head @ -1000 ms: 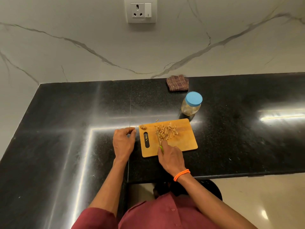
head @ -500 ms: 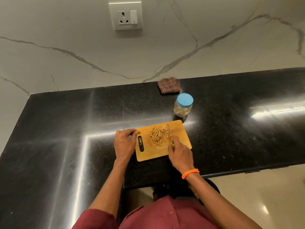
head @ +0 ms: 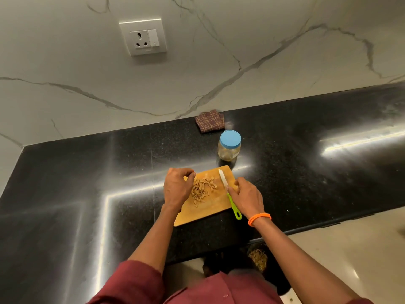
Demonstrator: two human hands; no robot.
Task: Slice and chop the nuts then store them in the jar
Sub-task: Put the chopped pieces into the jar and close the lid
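1. Nut slivers lie heaped on the wooden cutting board, between the two hands, touching the left fingertips and just left of the blade.
2. Right hand has its fingers curled round the knife where blade meets green handle; the handle tail sticks out toward the person, past the board's near edge.
3. Left hand sits with fingers bent together at the pile's left edge; whether they pinch a nut I cannot tell.
4. Knife's long axis runs near to far, leaning slightly left, with the white tip pointing away toward the jar.
5. Slicing looks mostly done; I judge the step to be gathering the pile for cross-chopping. Next move calls for turning the blade across the slivers, left fingertips tucked back.
6. Jar stands beyond the fingers, past the board's far edge, its blue lid still on, so storing must wait.
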